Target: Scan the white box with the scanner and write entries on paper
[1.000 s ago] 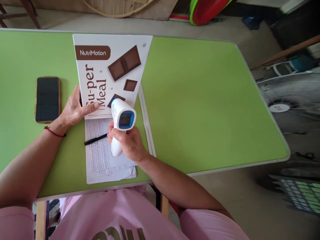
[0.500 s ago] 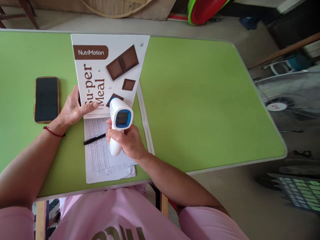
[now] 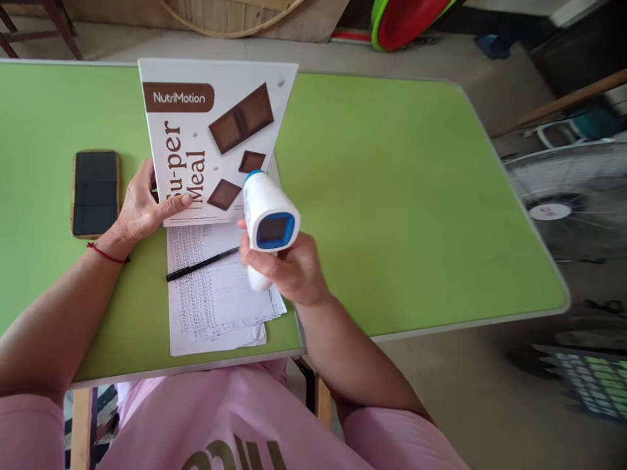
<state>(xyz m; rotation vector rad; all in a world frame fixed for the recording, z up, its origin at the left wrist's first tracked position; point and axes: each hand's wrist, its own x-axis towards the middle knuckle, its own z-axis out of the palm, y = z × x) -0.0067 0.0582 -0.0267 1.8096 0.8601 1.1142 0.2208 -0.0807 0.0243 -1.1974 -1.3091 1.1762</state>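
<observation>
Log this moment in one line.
left hand: holds box | right hand: grips thermometer | pen: on papers | phone: on table, left of box

On the green table [image 3: 416,209] lie a cased phone [image 3: 95,193] and overlapping handwritten sheets [image 3: 223,297].

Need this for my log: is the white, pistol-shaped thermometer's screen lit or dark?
Dark: the blue-framed screen on the white, pistol-shaped thermometer shows no visible digits or glow. Whether it is switched on, I cannot tell.
</observation>
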